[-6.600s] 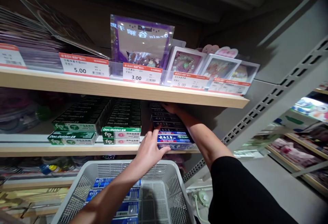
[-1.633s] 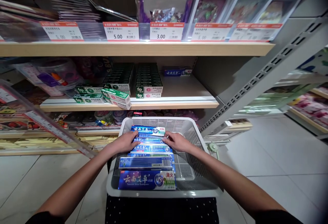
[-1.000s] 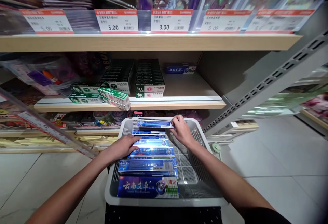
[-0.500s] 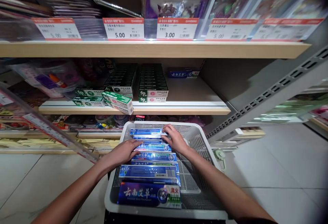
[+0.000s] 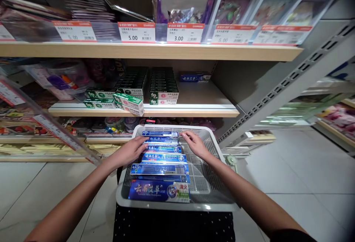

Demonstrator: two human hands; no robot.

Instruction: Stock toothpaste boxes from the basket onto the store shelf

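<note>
A grey-white plastic basket (image 5: 177,207) holds a row of blue toothpaste boxes (image 5: 159,191), most standing on their long edges, one behind another. At the far left part of this row, my left hand (image 5: 130,152) reaches over the basket's side, its stretched fingers touching the left ends of the boxes. My right hand (image 5: 196,145) hovers over the far right part of the basket, fingers apart and bent slightly, just off the right ends of the rear boxes. Nothing shows in its grasp. The right side of the basket shows its bare mesh floor.
Ahead, a shelf (image 5: 194,112) bears stacks of green-and-white toothpaste boxes (image 5: 163,87) and a blue box (image 5: 195,77) at the back. Above it runs a shelf edge (image 5: 155,51) with price tags. A slotted metal upright (image 5: 263,98) stands at the right.
My right hand has let go of the rear blue box and moved off its right end. My left hand stays at the boxes' left ends. The view has shifted, showing dotted black cloth below the basket.
</note>
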